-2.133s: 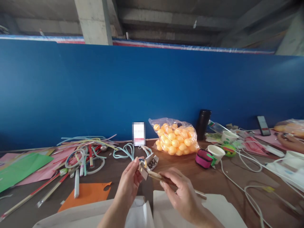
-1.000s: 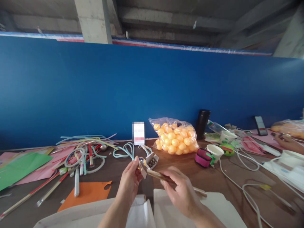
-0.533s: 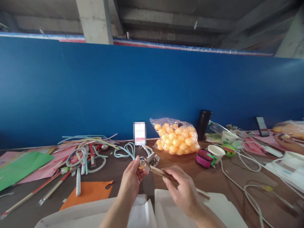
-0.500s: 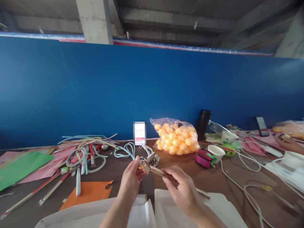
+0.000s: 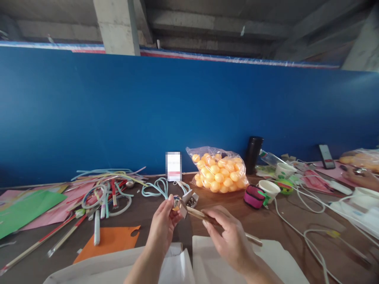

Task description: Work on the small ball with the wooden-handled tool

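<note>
Pinched between the fingertips of my left hand is a small shiny round piece, partly silver and partly orange; its kind is too small to make out. Thin wooden sticks are gripped in my right hand, their far end pointing left. At that end a small brown flat piece stands against the round piece; whether it is fixed to the sticks I cannot tell. Just behind sits a small open box with shiny metal bits in it.
A clear bag of orange balls stands behind my right hand. Left lie coloured tubes, green paper and orange paper. Paper cups, a pink pouch and white cables are right. Another person's hand shows far right.
My hands keep almost the same pose and grip. The other person's hand at the far right has shifted and now has a shiny metal thing by it.
</note>
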A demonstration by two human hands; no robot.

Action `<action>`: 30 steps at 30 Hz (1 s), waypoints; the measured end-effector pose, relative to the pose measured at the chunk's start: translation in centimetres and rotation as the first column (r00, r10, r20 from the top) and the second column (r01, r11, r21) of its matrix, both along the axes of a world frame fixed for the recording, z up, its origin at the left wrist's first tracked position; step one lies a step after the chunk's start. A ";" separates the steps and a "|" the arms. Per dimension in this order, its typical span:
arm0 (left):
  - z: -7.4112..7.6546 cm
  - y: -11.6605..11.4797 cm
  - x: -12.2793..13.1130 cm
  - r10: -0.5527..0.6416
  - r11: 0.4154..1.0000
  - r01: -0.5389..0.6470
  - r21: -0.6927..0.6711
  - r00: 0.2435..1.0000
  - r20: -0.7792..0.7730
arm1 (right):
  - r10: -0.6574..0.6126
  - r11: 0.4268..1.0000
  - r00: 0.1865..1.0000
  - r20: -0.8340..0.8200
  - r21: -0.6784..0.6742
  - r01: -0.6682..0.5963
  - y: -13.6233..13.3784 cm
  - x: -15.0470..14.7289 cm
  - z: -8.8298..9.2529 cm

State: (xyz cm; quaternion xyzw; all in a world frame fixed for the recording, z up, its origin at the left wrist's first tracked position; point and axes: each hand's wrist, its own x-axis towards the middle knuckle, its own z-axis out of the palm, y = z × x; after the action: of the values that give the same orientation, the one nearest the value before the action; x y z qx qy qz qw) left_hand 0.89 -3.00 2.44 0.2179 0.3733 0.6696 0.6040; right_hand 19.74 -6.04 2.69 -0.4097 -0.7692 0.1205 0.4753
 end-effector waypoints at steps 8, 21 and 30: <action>-0.1 0.1 -0.1 0.012 1.000 -0.012 -0.016 1.000 -0.005 | 0.025 1.000 1.000 -0.003 -0.011 -0.025 0.0 0.0 0.0; 0.6 -0.2 0.3 -0.062 0.997 0.062 0.041 0.998 -0.002 | 0.161 0.986 0.982 0.094 0.031 -0.165 -0.6 0.1 0.3; 0.9 -0.4 0.2 -0.029 0.999 0.030 -0.036 0.999 0.027 | 0.066 0.998 0.998 0.022 -0.014 -0.065 -0.3 0.0 0.3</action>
State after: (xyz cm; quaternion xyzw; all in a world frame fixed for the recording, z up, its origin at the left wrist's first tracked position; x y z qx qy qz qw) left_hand 1.08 -3.39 3.36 0.2036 0.3743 0.6564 0.6225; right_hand 19.74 -6.35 3.00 -0.3887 -0.7867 0.1365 0.4597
